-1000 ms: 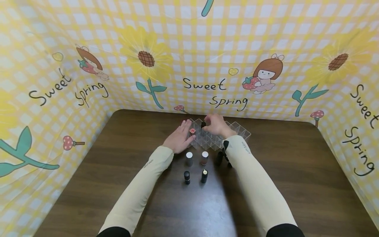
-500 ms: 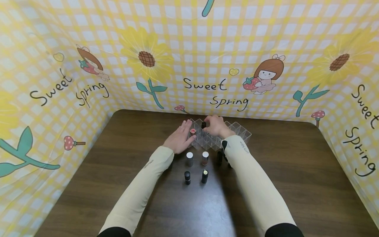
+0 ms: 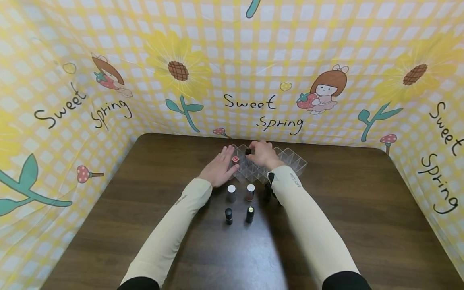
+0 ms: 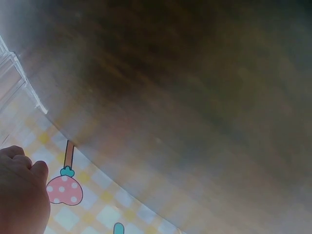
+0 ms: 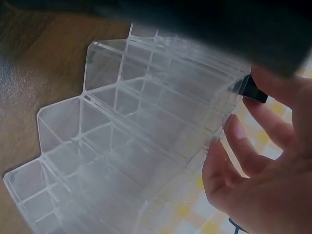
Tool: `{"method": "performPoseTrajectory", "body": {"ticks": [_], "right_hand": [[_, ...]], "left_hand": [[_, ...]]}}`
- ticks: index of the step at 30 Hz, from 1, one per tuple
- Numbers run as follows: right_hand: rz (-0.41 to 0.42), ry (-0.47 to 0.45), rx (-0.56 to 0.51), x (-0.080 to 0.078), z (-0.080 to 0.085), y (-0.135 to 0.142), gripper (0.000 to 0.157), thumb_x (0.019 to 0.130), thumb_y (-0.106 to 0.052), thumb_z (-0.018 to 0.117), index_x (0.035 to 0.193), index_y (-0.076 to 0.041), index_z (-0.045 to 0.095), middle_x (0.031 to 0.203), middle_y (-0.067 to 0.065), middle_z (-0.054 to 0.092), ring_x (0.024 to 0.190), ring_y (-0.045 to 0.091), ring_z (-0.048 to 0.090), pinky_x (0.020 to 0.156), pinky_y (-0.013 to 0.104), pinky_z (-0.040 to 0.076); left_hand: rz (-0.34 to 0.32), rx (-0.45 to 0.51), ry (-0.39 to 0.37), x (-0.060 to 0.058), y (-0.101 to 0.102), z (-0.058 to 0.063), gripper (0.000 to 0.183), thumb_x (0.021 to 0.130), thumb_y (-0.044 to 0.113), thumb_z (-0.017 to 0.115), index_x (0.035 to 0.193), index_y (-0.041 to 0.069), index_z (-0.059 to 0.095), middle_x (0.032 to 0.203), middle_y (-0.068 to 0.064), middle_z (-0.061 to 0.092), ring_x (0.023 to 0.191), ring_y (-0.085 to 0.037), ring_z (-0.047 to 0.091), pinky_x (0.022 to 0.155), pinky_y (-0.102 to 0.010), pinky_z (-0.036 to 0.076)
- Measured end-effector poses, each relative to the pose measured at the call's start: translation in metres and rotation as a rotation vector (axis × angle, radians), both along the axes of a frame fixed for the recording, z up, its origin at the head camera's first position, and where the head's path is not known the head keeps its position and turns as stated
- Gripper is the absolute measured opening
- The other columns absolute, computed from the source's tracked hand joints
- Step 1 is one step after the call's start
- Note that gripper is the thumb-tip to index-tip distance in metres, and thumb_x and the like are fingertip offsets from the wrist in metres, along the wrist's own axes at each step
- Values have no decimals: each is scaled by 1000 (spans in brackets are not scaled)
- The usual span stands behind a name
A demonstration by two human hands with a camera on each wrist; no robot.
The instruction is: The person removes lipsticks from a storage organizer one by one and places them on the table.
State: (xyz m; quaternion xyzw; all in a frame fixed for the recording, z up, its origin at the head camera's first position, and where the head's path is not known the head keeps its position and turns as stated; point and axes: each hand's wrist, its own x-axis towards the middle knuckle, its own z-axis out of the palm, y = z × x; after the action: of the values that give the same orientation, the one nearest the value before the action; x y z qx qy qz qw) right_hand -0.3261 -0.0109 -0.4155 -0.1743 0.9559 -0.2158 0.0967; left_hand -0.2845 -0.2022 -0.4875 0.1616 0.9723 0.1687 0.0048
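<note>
A clear plastic organizer [image 3: 290,159] with several compartments stands at the back of the brown table [image 3: 362,209]. My right hand [image 3: 252,152] pinches a small black tube [image 3: 248,152] at the top of the organizer's left part. In the right wrist view its fingers [image 5: 234,161] curl beside the organizer [image 5: 112,141] and hold the black tube [image 5: 254,90]. My left hand [image 3: 221,165] lies flat with straight fingers against the organizer's left side, next to a red-topped tube [image 3: 235,159] standing in a compartment. The left wrist view shows part of that hand [image 4: 19,195] and the tabletop.
Between my forearms stand a silver-capped tube [image 3: 231,193], a brown tube [image 3: 250,192], a black tube [image 3: 228,216] and a black tube with a pale top [image 3: 250,214]. Another dark tube [image 3: 267,192] is half hidden by my right sleeve. Yellow checked cloth walls [image 3: 232,60] surround the table.
The right hand has shifted very slightly at the organizer, still holding the black tube. The left hand and the tubes on the table have stayed put.
</note>
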Motion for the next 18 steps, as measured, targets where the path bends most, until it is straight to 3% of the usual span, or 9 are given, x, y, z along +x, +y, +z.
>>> {"method": "performPoseTrajectory", "body": {"ticks": [18], "right_hand": [[-24, 18, 8, 0, -4, -1, 34, 95, -32, 60, 123, -13, 59, 132, 15, 50, 119, 35, 45, 98, 53, 43]], "left_hand": [[13, -2, -6, -1, 1, -1, 75, 101, 53, 29, 157, 10, 2, 164, -6, 3, 152, -21, 1, 124, -38, 13]]}}
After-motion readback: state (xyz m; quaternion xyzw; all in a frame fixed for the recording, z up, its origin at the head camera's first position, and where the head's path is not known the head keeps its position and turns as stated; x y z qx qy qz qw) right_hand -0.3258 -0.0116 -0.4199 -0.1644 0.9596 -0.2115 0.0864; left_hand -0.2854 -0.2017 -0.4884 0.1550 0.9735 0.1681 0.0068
